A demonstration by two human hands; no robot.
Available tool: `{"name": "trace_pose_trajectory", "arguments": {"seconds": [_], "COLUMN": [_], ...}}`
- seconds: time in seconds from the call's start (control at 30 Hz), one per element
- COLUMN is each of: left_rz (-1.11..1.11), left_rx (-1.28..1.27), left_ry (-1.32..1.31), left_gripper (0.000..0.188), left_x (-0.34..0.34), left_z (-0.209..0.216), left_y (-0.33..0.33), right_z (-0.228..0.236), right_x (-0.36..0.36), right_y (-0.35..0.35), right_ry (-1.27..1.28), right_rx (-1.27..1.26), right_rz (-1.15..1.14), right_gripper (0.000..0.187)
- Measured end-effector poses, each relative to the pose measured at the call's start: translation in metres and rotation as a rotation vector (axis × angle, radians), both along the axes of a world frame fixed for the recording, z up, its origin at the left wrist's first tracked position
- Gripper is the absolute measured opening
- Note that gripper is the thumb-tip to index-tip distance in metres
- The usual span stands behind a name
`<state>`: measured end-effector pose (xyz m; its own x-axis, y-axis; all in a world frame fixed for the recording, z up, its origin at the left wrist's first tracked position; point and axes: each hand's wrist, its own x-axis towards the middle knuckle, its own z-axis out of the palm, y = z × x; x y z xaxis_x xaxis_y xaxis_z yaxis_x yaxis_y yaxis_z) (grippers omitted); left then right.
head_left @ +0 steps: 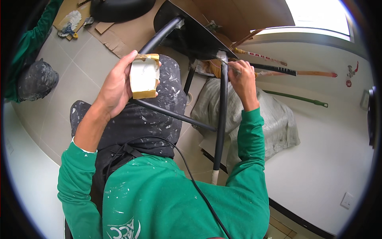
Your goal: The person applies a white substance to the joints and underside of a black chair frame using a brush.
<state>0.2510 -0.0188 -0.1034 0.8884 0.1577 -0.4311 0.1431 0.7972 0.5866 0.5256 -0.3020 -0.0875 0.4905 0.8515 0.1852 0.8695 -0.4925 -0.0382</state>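
Note:
My left hand (115, 81) is closed round a small yellowish carton (144, 95), cut open, with white paint or paste (144, 75) inside. My right hand (242, 81) pinches a small thin tool, mostly hidden by the fingers. Its tip meets a whitish patch (222, 55) where a black chair leg (221, 119) joins the underside of a dark seat (193, 42). The chair is tipped over in front of me, its legs pointing toward my body. One leg ends in a pale tip (215, 177). A crossbar (175, 115) passes over my paint-spotted trousers.
Behind the chair, cardboard (115, 38) covers part of the floor beneath another black seat (121, 8). Grey sheeting (254, 119) drapes something at the right, beside long-handled tools (296, 98) against the wall. Another person's green sleeve (30, 44) shows at far left. A black cable (186, 163) crosses my front.

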Motion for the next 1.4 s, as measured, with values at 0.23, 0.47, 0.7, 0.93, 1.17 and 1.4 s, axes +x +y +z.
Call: {"name": "trace_pose_trajectory", "arguments": {"seconds": [0.23, 0.47, 0.7, 0.93, 1.17, 1.4], "left_rz": [-0.005, 0.004, -0.006, -0.007, -0.018, -0.017], "left_rx": [0.007, -0.005, -0.001, -0.001, 0.008, 0.014], "left_ry": [-0.011, 0.012, 0.029, 0.015, 0.01, 0.011], "left_gripper": [0.06, 0.061, 0.061, 0.061, 0.06, 0.06], "left_x": [0.002, 0.0, 0.001, -0.001, -0.001, 0.0], "left_z": [-0.003, 0.0, 0.0, -0.001, -0.002, -0.002], "left_y": [0.001, 0.001, 0.0, 0.002, 0.0, 0.001], "right_z": [0.006, -0.004, 0.006, 0.008, 0.0, -0.006], "right_x": [0.036, 0.04, 0.021, 0.022, 0.022, 0.024], "right_y": [0.01, 0.017, 0.007, 0.012, 0.005, 0.005], "right_ry": [0.086, -0.053, -0.019, -0.05, -0.082, -0.084], "right_rx": [0.028, -0.03, -0.161, -0.143, -0.077, -0.067], "right_rz": [-0.02, 0.102, 0.127, 0.133, 0.148, 0.155], "right_gripper": [0.014, 0.016, 0.018, 0.022, 0.026, 0.026]}}
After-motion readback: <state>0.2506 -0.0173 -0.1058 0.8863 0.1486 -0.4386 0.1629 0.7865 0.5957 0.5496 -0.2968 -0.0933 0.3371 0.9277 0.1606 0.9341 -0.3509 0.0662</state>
